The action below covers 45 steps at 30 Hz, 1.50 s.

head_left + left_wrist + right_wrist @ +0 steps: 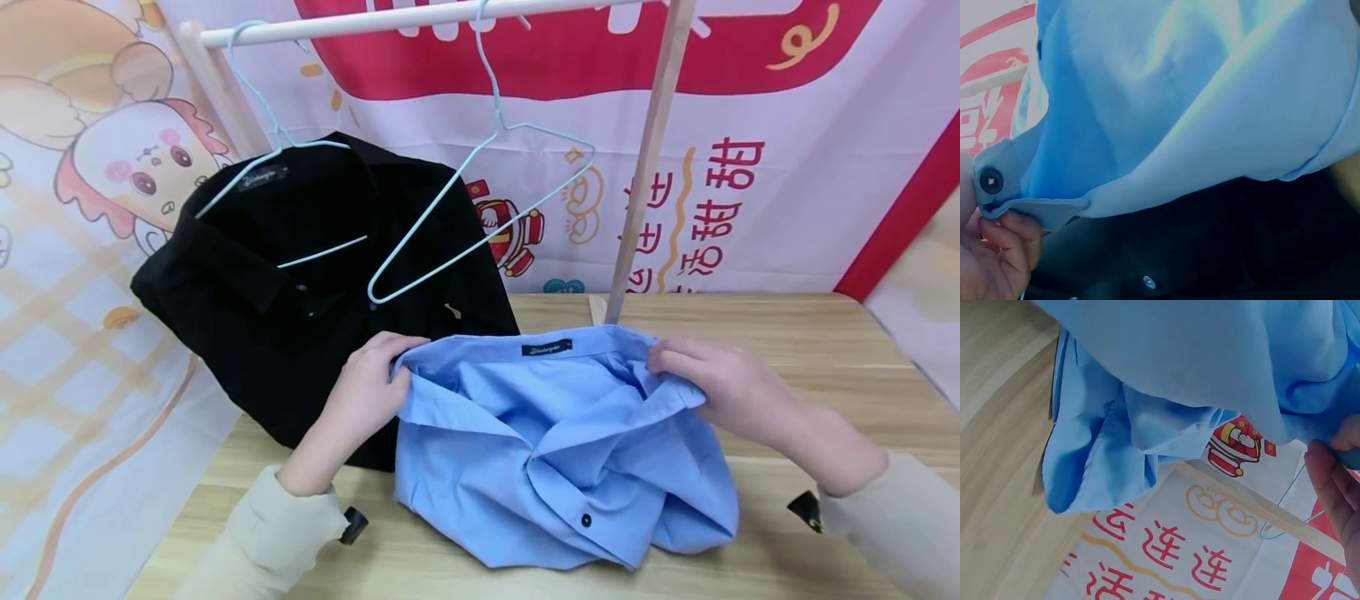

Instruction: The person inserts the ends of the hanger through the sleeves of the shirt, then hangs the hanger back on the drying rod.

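Note:
A light blue shirt (487, 492) is held up by its collar over the wooden table, its dark label facing up at the neck. My left hand (369, 379) pinches the collar's left end; in the left wrist view its fingers (1013, 240) curl under the edge beside a dark button. At the other end, my right hand (720, 387) pinches the collar between thumb and fingers, as the right wrist view of the hand (1338, 481) also shows. The shirt's lower part hangs in folds close over the table. Behind it, a bare pale blue hanger (438, 275) hangs from the rail.
A wooden rack with a white rail (360, 23) stands at the back, its right post (647, 167) behind the shirt. A black shirt (247, 325) hangs on another pale blue hanger (279, 137) at the left. Behind is a printed cloth (810, 100); wooden table (810, 333) extends right.

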Tool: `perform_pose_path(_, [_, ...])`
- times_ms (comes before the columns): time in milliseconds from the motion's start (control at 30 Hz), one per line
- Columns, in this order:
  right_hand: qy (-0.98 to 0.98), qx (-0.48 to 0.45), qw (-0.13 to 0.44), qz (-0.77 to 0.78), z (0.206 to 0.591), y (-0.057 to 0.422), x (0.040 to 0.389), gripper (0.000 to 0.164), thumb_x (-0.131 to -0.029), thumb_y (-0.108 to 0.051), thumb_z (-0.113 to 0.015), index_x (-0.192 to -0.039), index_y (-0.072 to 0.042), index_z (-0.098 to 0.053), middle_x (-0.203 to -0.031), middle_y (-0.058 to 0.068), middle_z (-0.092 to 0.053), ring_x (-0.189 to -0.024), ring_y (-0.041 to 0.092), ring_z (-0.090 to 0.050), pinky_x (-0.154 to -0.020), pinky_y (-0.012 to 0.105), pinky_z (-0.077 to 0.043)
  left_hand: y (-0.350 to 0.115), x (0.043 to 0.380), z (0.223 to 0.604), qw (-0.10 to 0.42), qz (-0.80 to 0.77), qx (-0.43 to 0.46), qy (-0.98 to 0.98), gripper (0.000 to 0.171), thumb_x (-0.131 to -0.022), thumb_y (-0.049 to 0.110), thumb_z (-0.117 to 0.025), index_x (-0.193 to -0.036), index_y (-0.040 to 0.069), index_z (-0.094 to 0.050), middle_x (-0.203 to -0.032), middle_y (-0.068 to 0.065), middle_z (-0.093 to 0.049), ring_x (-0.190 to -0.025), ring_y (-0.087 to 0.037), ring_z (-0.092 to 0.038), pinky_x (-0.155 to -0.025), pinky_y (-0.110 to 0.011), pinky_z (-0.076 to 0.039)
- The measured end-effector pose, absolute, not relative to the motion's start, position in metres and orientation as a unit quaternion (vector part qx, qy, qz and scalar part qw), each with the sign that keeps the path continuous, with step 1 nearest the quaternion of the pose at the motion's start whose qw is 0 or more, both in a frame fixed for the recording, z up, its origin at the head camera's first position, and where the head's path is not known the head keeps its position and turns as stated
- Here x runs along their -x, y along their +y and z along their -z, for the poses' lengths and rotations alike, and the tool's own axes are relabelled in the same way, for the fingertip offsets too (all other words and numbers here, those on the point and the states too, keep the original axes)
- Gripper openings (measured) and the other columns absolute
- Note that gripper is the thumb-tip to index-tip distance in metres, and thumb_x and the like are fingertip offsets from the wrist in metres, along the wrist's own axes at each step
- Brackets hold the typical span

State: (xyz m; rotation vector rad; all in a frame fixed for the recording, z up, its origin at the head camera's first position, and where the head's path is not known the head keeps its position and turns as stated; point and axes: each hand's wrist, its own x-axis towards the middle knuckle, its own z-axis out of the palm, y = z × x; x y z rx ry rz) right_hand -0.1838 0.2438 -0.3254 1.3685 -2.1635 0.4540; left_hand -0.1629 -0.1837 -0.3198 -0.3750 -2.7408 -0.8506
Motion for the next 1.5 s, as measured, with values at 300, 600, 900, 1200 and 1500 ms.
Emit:
perform_pose_path(300, [-0.787,-0.514,0.329,-0.091,0.316,0.248,0.183,0.012,-0.089,0.002,-0.075,-0.099,0.002,-0.068,-0.105,0.020,-0.062,-0.089,0.038,-0.063,-0.065,0.051,-0.059,-0.182,0.156,0.315,0.291,0.273,0.181,-0.899,0.037,-0.090,-0.009,-0.062,-0.121,0.007,-0.074,-0.126,-0.011,-0.069,-0.097,-0.029,-0.070,-0.072,-0.042,-0.059])
perform_pose_path(600, [-0.767,-0.470,0.431,-0.076,0.300,0.247,0.175,0.048,-0.113,-0.024,-0.035,-0.092,0.005,-0.068,-0.103,0.023,-0.066,-0.089,0.044,-0.064,-0.075,0.056,-0.056,-0.186,0.155,0.306,0.329,0.244,0.182,-0.894,0.040,-0.087,-0.002,-0.062,-0.124,0.007,-0.073,-0.101,-0.013,-0.072,-0.084,-0.030,-0.065,-0.071,-0.044,-0.055])
perform_pose_path(900, [-0.804,-0.501,0.280,-0.156,0.326,0.253,0.186,0.019,-0.093,-0.013,-0.074,-0.108,-0.003,-0.069,-0.112,0.013,-0.065,-0.101,0.036,-0.062,-0.114,0.012,-0.020,-0.196,0.158,0.326,-0.024,0.524,0.154,-0.837,0.020,-0.096,0.006,-0.047,-0.112,-0.001,-0.056,-0.099,-0.011,-0.052,-0.093,-0.027,-0.051,-0.084,-0.037,-0.042])
perform_pose_path(1200, [-0.791,-0.496,0.272,-0.232,0.333,0.251,0.187,0.036,-0.108,-0.036,-0.048,-0.094,-0.008,-0.067,-0.121,0.021,-0.058,-0.102,0.038,-0.060,-0.108,0.011,-0.030,-0.199,0.159,0.323,-0.082,0.599,0.213,-0.767,0.038,-0.100,0.012,-0.058,-0.132,0.001,-0.041,-0.129,-0.013,-0.045,-0.119,-0.029,-0.045,-0.100,-0.032,-0.039])
perform_pose_path(1500, [-0.768,-0.304,-0.077,-0.558,0.339,0.253,0.177,0.026,-0.100,0.008,-0.055,-0.118,-0.010,-0.047,-0.151,0.001,-0.045,-0.137,0.014,-0.043,-0.095,0.018,-0.047,-0.234,0.166,0.324,-0.250,0.626,0.371,-0.639,0.068,-0.096,0.025,-0.069,-0.152,0.006,-0.035,-0.147,-0.012,-0.045,-0.129,-0.025,-0.045,-0.110,-0.034,-0.039])
